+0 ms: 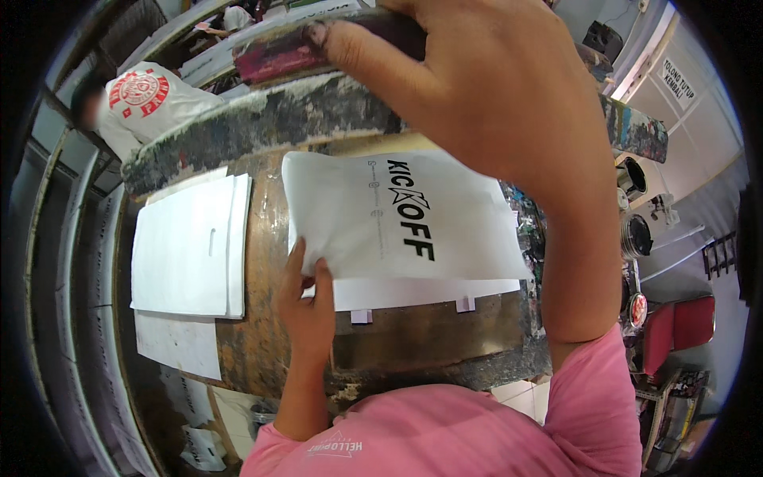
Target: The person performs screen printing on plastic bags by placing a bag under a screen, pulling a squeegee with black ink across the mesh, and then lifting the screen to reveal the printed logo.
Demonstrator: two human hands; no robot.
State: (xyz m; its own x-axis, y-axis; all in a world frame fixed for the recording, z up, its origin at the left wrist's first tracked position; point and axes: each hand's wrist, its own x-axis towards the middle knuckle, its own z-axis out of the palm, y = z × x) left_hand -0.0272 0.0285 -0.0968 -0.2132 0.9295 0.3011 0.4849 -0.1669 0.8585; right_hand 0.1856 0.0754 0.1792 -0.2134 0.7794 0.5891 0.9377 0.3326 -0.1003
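Note:
A white sheet (334, 207) with black and grey printing, perhaps a flat bag, lies slightly lifted and curved over the worktable. My left hand (308, 290) pinches its near left edge between thumb and finger. Beneath it, more white paper (421, 294) shows along the near side, with two small pale tabs (362, 316) below. My right hand (485, 95) is raised at the top, its thumb over a paint-stained dark and magenta bar (274, 62); its other fingers are hidden. Just beyond the sheet, a thick, paint-crusted frame edge (270, 119) crosses the view.
To the left, a stack of white sheets (183, 246) rests on the worn wooden table (266, 318). A person in a white shirt (151, 103) is beyond the frame. Open cans (633, 234) and a red chair (679, 330) stand at right; racks (71, 302) line the left.

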